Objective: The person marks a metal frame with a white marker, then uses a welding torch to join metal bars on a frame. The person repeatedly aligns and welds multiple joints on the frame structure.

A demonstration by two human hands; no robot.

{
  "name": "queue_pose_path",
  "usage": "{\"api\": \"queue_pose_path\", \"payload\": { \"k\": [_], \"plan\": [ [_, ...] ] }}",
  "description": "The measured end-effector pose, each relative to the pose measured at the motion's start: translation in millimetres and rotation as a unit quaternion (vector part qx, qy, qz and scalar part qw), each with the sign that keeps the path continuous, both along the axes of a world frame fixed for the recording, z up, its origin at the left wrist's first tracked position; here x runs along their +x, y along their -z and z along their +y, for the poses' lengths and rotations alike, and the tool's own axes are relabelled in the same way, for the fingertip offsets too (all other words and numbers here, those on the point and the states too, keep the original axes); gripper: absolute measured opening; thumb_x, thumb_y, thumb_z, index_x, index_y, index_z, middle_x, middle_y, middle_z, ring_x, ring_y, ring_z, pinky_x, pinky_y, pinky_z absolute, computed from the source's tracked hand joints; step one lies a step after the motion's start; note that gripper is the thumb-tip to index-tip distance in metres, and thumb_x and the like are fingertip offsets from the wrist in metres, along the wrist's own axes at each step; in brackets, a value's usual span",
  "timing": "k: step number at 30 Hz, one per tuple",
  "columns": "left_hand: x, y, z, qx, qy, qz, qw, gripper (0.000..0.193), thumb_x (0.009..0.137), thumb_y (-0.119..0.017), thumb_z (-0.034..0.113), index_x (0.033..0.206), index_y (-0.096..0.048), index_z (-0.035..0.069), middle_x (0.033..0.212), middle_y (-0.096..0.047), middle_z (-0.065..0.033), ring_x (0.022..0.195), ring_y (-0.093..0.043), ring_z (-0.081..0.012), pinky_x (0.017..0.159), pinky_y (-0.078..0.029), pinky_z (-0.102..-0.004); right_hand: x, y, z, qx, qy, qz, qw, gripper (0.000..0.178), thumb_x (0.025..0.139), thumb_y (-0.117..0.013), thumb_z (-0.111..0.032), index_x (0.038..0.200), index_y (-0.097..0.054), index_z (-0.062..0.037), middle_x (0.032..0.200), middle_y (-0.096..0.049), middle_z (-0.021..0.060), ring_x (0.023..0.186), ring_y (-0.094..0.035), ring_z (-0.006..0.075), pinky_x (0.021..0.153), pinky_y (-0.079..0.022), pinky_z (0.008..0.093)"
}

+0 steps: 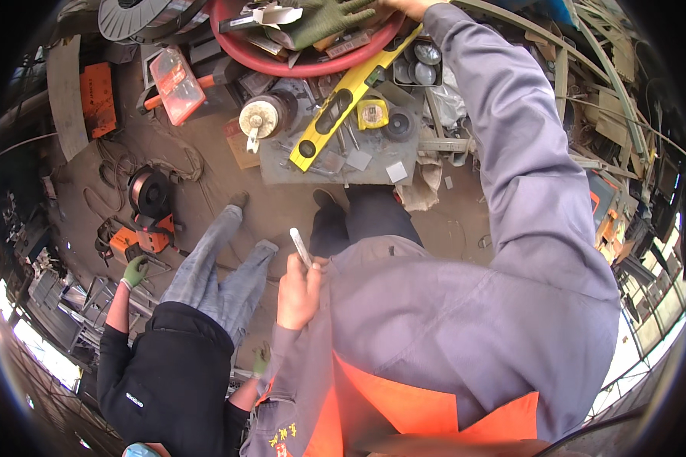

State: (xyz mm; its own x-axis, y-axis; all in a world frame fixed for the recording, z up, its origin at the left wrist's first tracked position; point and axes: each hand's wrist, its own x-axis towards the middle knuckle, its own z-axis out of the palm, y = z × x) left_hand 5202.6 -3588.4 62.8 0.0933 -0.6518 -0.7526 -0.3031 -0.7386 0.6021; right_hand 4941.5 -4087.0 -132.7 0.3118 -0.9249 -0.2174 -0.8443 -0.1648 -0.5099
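My left hand [299, 295] is closed around a white marker-like stick [300, 247], held up in front of my body. Its upper end sticks out past my thumb and fingers. My right arm reaches far forward, and my right hand [410, 7] is at the rim of a red basin [290, 70]. The picture's upper edge cuts off part of that hand, so its fingers do not show clearly. A green work glove [324, 24] and small boxes lie in the basin. A yellow spirit level [335, 114] slants from near my right hand across the bench.
On the bench [290, 174] are a yellow tape measure [373, 114], a lidded jar [261, 118] and small metal plates. A co-worker in black [177, 373] stands at my left, wearing green gloves. A wire spool machine [151, 202] and cables lie on the floor.
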Motion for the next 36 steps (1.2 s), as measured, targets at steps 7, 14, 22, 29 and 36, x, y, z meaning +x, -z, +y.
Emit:
{"api": "queue_pose_path", "payload": {
  "k": [7,14,22,29,36],
  "plan": [
    [-6,23,-16,-0.039,-0.204,0.171,0.963,0.009,0.105,-0.051,0.006,0.113,-0.05,0.003,0.103,-0.065,-0.0104,0.085,-0.061,-0.0158,0.083,-0.051,-0.0333,-65,15,39,0.177,0.141,-0.455,0.861,0.049,0.093,-0.076,-0.032,0.13,-0.069,-0.0026,0.118,-0.074,0.019,0.105,-0.072,0.0308,0.093,-0.057,0.04],
    [0,59,-61,-0.037,-0.327,0.35,0.877,0.031,0.107,-0.061,0.025,0.131,-0.057,0.005,0.085,-0.05,-0.0011,0.069,-0.041,-0.0074,0.073,-0.04,-0.0291,-75,-74,189,0.236,0.257,-0.469,0.811,0.062,0.095,-0.076,-0.022,0.145,-0.05,0.0039,0.132,-0.063,0.0141,0.12,-0.065,0.0233,0.099,-0.057,0.0371],
    [-17,64,-76,-0.147,-0.384,0.548,0.728,0.09,0.084,-0.072,0.073,0.145,-0.056,0.009,0.115,-0.063,0.0027,0.069,-0.043,-0.0073,0.077,-0.04,-0.0273,38,-153,336,0.408,0.234,-0.559,0.683,0.063,0.097,-0.076,-0.021,0.148,-0.046,-0.0014,0.139,-0.059,0.0122,0.127,-0.059,0.0222,0.108,-0.051,0.0388],
    [30,44,-30,-0.25,-0.364,0.55,0.709,0.106,0.072,-0.083,0.071,0.154,-0.043,0.019,0.141,-0.057,-0.0028,0.117,-0.06,-0.0177,0.094,-0.053,-0.0352,110,-192,395,0.439,0.128,-0.547,0.702,0.069,0.098,-0.076,-0.024,0.153,-0.04,-0.0045,0.143,-0.054,0.0102,0.134,-0.049,0.0191,0.114,-0.04,0.0367],
    [52,26,25,-0.376,-0.43,0.551,0.608,0.109,0.071,-0.085,0.068,0.156,-0.037,0.02,0.148,-0.052,-0.0109,0.136,-0.054,-0.0277,0.113,-0.051,-0.0493,164,-231,453,0.33,-0.054,-0.43,0.838,0.072,0.098,-0.076,-0.025,0.157,-0.039,-0.0075,0.148,-0.052,0.0141,0.136,-0.051,0.0244,0.114,-0.041,0.0387]
  ]
}}
